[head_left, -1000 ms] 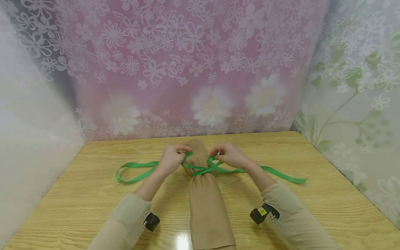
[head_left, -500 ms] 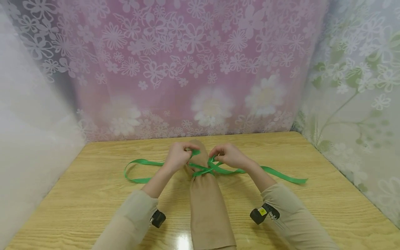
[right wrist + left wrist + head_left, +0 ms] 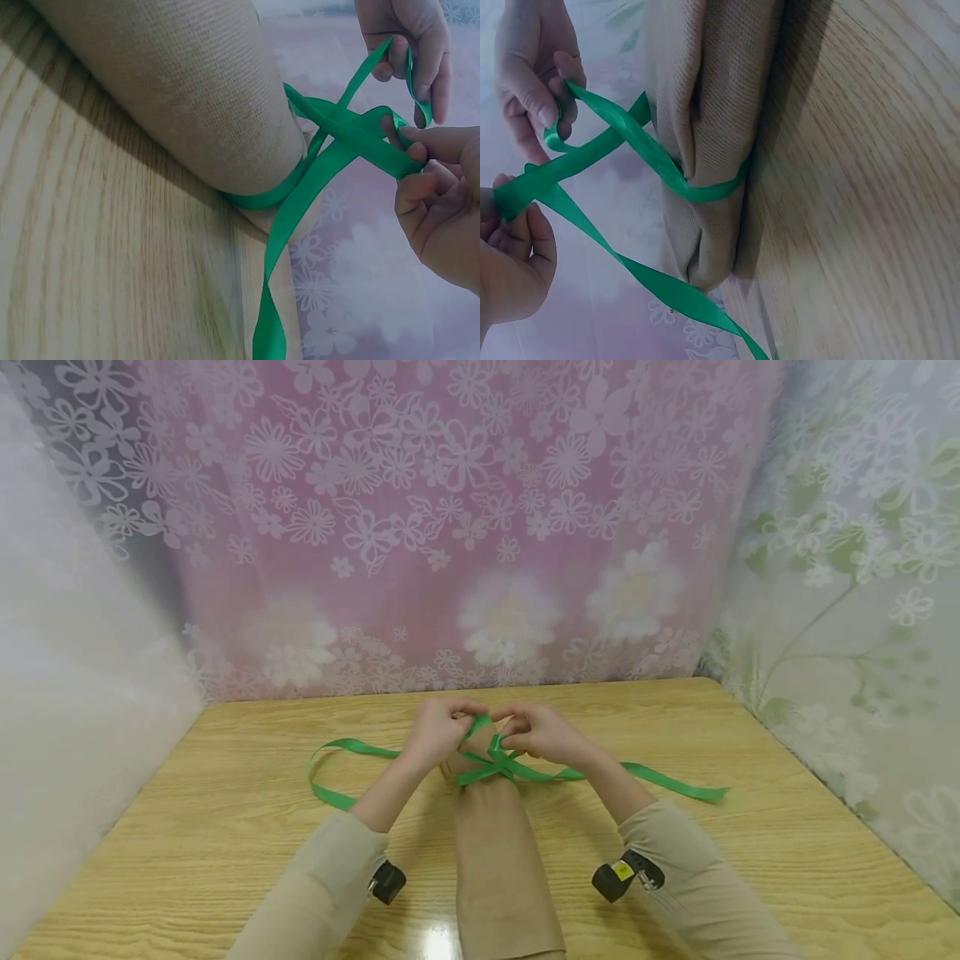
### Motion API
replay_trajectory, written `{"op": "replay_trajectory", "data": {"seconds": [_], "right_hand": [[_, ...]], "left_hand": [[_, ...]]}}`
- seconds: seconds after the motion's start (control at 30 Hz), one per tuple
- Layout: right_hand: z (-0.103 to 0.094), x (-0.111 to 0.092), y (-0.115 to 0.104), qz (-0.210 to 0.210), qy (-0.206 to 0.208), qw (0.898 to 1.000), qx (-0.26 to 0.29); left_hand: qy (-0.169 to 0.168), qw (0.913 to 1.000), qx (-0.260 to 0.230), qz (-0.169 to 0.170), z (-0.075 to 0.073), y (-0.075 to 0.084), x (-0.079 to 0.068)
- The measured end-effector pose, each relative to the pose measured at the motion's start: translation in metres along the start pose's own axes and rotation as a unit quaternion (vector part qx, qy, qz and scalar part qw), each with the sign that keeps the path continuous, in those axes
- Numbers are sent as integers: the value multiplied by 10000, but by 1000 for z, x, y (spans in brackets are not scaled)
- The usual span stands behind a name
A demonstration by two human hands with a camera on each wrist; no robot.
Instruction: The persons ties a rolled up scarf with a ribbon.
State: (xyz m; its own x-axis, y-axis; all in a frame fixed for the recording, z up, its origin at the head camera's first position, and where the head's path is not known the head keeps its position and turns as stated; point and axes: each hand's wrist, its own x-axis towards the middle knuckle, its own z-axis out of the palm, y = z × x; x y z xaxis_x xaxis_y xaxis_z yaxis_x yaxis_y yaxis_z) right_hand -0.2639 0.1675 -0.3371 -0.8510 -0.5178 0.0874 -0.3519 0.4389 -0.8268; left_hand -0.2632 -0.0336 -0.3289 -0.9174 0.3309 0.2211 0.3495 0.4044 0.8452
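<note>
A green satin ribbon [image 3: 480, 774] goes round a long tan cloth bundle [image 3: 504, 868], gathering it in, and crosses over itself on top. Above the crossing, my left hand [image 3: 435, 731] pinches one folded strand between thumb and fingers. My right hand [image 3: 547, 732] pinches a ribbon loop just across from it, fingertips nearly meeting the left ones. Seen from the left wrist, the ribbon [image 3: 705, 193] lies snug round the cloth and its strands cross between the two hands. In the right wrist view, a long ribbon tail [image 3: 277, 247] hangs down past the bundle.
The bundle lies lengthwise on a wood-grain table [image 3: 225, 860]. One ribbon end trails on the tabletop at right, while a curved length lies at left. Flowered curtains [image 3: 450, 527] stand behind and at the sides. Each forearm wears a black wrist camera [image 3: 388, 882].
My left hand has moved right toward the right hand, bringing its ribbon strand over the bundle. The ribbon at left has been drawn inward. My right hand has shifted only slightly.
</note>
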Motion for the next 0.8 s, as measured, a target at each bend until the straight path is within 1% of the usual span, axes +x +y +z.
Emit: {"op": "replay_trajectory", "data": {"seconds": [0.13,0.27,0.4,0.5,0.63,0.73,0.8], "right_hand": [[1,0,1,104,0,9983,566],[2,0,3,215,42,9943,1047],[5,1,3,204,48,9907,1341],[9,2,3,268,65,9858,1659],[14,4,1,449,50,9769,2090],[16,5,-1,529,64,9725,2265],[18,6,-1,551,144,9701,2361]], "left_hand": [[-42,10000,-50,25,4,3,2],[-27,9999,-143,75,8,4,3],[-36,9989,-455,70,12,4,3],[-52,9982,-593,105,14,5,3],[-56,9979,-641,85,15,7,3],[-81,9971,-760,67,16,7,3],[-88,9968,-783,92,16,5,3]]}}
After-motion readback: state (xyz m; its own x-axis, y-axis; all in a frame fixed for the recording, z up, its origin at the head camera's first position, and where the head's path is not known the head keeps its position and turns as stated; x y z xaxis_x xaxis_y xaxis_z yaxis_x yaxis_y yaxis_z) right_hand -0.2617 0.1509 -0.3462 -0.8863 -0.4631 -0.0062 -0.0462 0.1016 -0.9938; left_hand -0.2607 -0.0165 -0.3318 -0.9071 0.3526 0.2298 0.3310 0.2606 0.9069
